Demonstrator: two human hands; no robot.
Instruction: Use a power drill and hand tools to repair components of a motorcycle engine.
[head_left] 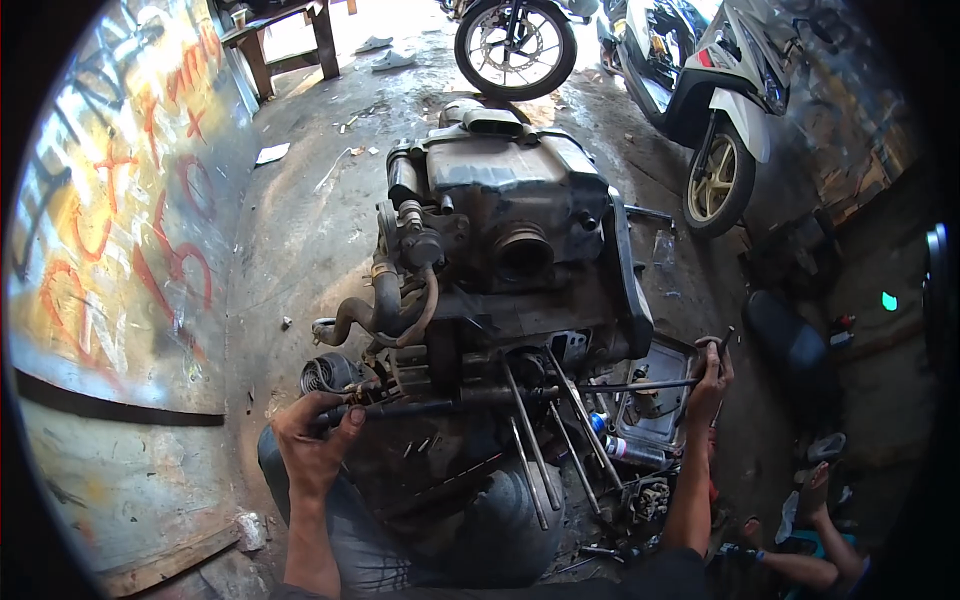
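Note:
A dirty scooter engine point(520, 190) lies on the floor in front of me, with a round intake opening facing my way. Several long bare metal studs point(530, 450) stick out of its near side toward me. My right hand point(711, 375) is closed around the handle of a T-handle wrench point(640, 386), whose shaft runs left into the engine beside the studs. On the other side, my left hand point(310, 440) grips the end of a dark bar point(410, 409) along the engine's near edge. What the wrench tip meets is hidden among the parts.
A metal tray point(657, 385) with parts sits right of the engine, near a spray can point(635, 450) and loose parts point(648, 497). Another person's forearm point(800, 568) shows at lower right. A white scooter point(735, 95) and a motorcycle wheel point(515, 48) stand beyond; a painted wall point(130, 220) borders the left.

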